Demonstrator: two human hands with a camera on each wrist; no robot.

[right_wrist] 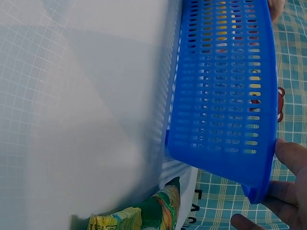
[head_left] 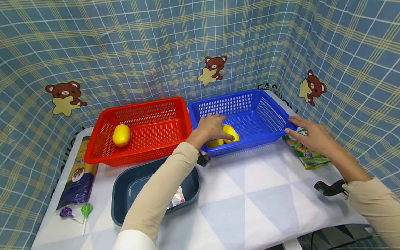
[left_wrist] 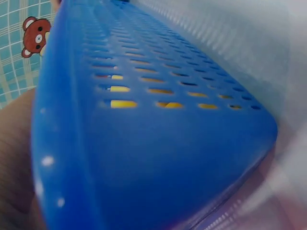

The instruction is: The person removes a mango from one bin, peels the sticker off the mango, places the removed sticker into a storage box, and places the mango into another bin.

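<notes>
Left hand: your left hand point(head_left: 212, 126) is reaching into the blue basket point(head_left: 268, 107), fingers curling over a yellow lemon point(head_left: 230, 133) at its near left corner.
Right hand: your right hand point(head_left: 307, 133) is pinching the blue basket's near right corner, thumb under the rim.
Blue basket: it is sitting at the table's point(head_left: 265, 180) far right edge, touching the red basket point(head_left: 156, 132).
Red basket: it is holding another lemon point(head_left: 121, 135).
</notes>
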